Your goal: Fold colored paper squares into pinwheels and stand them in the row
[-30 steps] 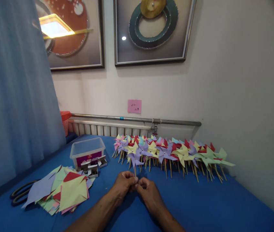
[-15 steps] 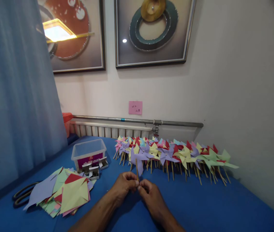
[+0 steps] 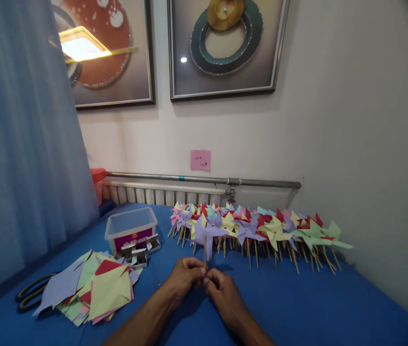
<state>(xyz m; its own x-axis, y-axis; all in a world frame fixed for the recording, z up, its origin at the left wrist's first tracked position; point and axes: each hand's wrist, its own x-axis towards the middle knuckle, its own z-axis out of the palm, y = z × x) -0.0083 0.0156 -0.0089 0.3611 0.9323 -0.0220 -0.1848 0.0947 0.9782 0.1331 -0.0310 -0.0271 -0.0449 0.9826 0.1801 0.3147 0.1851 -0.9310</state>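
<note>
- Left hand (image 3: 186,274) and right hand (image 3: 222,286) close together low over the blue counter (image 3: 297,302), fingertips meeting at the bottom of one thin wooden stick (image 3: 205,252).
- Both hands pinched on that stick, left from the left side, right from the right side; stick held roughly upright.
- Purple pinwheel (image 3: 206,230) at the top of the stick, raised just above the hands and in front of the row behind.
- Long row of finished pinwheels (image 3: 269,228) lying on the counter against the wall, purple, yellow, red, green and pink, sticks pointing toward the camera.
- Clear plastic box (image 3: 131,229) with a purple label left of the row, near the far edge of the counter.
- Small open cartons (image 3: 137,252) just in front of the box, touching or nearly touching it; contents too small to tell.
- Loose stack of coloured paper squares (image 3: 92,288) well to the left of the hands, yellow-green and red sheets on top.
- Dark scissors (image 3: 27,295) at the left edge, partly under the paper.
- Pink note (image 3: 200,159) stuck on the wall above a grey pipe (image 3: 204,179).
- Blue curtain (image 3: 20,144) along the left side.
</note>
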